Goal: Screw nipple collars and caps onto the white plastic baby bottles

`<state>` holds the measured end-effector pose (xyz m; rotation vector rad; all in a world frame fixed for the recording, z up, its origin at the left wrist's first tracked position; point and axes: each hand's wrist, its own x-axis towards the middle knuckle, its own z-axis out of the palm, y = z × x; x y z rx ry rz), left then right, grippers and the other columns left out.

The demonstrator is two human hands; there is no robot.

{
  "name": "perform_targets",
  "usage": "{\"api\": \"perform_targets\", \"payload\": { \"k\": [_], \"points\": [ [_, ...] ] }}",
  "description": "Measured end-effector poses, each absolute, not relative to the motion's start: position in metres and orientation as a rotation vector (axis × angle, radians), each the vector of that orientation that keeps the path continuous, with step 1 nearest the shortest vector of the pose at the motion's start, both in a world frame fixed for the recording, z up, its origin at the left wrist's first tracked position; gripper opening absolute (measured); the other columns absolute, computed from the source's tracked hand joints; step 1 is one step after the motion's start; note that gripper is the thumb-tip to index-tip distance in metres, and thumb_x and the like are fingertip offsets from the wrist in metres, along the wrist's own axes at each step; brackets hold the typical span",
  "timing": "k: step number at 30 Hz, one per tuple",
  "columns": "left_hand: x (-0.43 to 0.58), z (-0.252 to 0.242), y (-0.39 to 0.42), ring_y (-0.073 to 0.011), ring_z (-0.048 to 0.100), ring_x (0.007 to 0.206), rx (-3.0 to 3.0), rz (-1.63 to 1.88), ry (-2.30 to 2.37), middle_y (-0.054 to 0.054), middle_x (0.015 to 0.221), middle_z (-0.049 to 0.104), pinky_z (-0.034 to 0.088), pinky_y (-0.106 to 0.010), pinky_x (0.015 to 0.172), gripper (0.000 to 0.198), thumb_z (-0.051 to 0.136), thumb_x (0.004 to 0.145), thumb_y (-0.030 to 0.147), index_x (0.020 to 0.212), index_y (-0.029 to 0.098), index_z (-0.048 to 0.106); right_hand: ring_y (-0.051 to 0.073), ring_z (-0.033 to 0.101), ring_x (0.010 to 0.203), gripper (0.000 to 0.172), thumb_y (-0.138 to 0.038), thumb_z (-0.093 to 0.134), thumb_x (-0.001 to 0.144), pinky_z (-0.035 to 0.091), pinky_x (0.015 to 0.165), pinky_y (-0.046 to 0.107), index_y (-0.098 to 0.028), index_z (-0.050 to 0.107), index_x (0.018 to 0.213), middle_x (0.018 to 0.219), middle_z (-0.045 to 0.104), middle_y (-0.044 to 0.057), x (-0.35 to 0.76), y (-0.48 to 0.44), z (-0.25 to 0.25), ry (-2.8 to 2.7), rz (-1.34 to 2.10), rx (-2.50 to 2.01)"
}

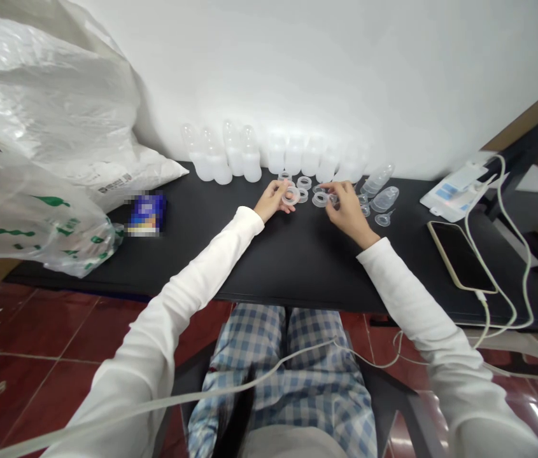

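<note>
My left hand [273,200] is closed on a translucent plastic collar ring [291,195], held just above the table by thumb and fingers. My right hand [347,210] reaches down among small clear parts, with thumb and fingers curled together; whatever lies between them is too small and see-through to make out. Next to its fingertips lies another collar ring [320,200]. Further collar rings [304,182] sit between the two hands. To the right of my right hand are clear silicone teats [383,219] and clear dome caps [385,199].
Behind my hands stand several frosted bottles [293,156] without caps, along the white wall. Domed, capped bottles [234,152] stand further left. Plastic bags [49,108] and a blurred blue packet [147,214] occupy the left. A phone [461,256], cables and a power strip [457,189] lie right.
</note>
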<state>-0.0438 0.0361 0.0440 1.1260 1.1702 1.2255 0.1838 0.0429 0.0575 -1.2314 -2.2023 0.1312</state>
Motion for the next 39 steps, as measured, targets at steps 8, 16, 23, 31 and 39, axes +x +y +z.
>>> {"api": "perform_targets", "payload": {
  "k": [8,16,23,31,39],
  "points": [
    [-0.043,0.044,0.036,-0.0137,0.076,0.07,1.006,1.243,1.111,0.0,0.084,0.068,0.064,-0.032,0.081,0.037,0.064,0.096,0.054,0.098,0.019,0.052,0.022,0.06,0.099,0.053,-0.015,0.052,0.089,0.057,0.091,0.041,-0.019,0.049,0.142,0.119,0.057,0.013,0.175,0.038,0.045,-2.452,0.475,-0.8],
    [-0.045,0.042,0.037,-0.0128,0.077,0.076,0.952,1.214,1.134,0.004,0.08,0.063,0.063,-0.036,0.091,0.037,0.073,0.092,0.045,0.086,0.018,0.049,0.019,0.061,0.083,0.052,-0.046,0.072,0.087,0.061,0.076,0.041,-0.023,0.046,0.126,0.12,0.052,0.011,0.174,0.053,0.021,-2.249,0.576,-0.859],
    [-0.048,0.039,0.04,-0.0171,0.079,0.076,0.925,1.222,1.12,0.001,0.076,0.063,0.065,-0.037,0.09,0.04,0.067,0.095,0.054,0.087,0.017,0.053,0.02,0.06,0.088,0.015,-0.036,0.066,0.096,0.059,0.088,0.04,-0.023,0.06,0.091,0.106,0.056,0.007,0.168,0.047,0.031,-2.304,0.395,-0.832],
    [-0.049,0.04,0.039,-0.0213,0.08,0.084,0.973,1.215,1.137,-0.002,0.079,0.068,0.065,-0.036,0.086,0.043,0.066,0.093,0.061,0.089,0.019,0.056,0.025,0.064,0.106,0.032,-0.036,0.074,0.088,0.056,0.102,0.048,-0.025,0.071,0.118,0.117,0.062,0.01,0.177,0.054,0.033,-2.506,0.474,-0.706],
    [-0.051,0.044,0.037,-0.0208,0.079,0.095,0.966,1.287,1.105,-0.008,0.092,0.077,0.064,-0.037,0.096,0.04,0.061,0.098,0.058,0.097,0.018,0.063,0.023,0.07,0.105,0.04,-0.022,0.056,0.092,0.058,0.1,0.045,-0.024,0.065,0.13,0.121,0.071,0.01,0.17,0.039,0.042,-2.426,0.532,-0.726]
  ]
}}
